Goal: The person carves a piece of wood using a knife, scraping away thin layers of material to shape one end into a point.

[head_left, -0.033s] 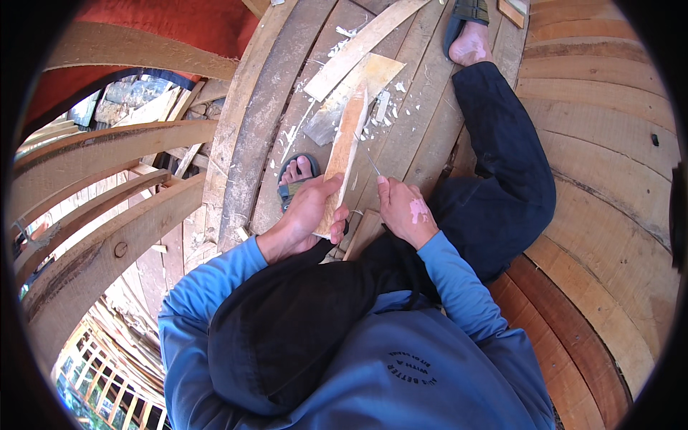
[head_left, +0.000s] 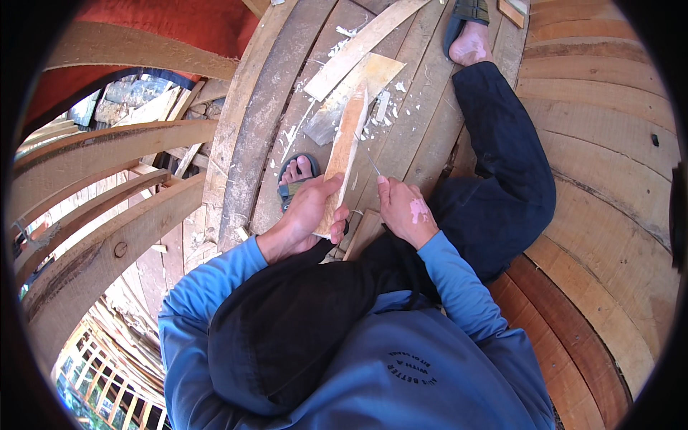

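My left hand point(head_left: 307, 213) is wrapped round the lower end of a long, flat piece of wood point(head_left: 347, 143), thumb on its face. The piece slants up and away, tapering at its far end, with a pale, freshly cut edge on its right side. Just right of it, my right hand point(head_left: 408, 215) is closed on a knife point(head_left: 373, 163). Only the thin blade shows, pointing up and to the left, apart from the wood; the handle is hidden in my fist. Beyond the wood's tip lie a flat wooden board point(head_left: 380, 70) and a longer strip point(head_left: 358, 54).
Pale wood shavings point(head_left: 382, 106) litter the plank floor point(head_left: 408, 136). My sandalled feet rest on it, the left foot point(head_left: 296, 172) close beside the wood. A plank wall point(head_left: 588, 136) rises at right. Wooden rails point(head_left: 107, 154) and a red cloth point(head_left: 165, 25) are at left.
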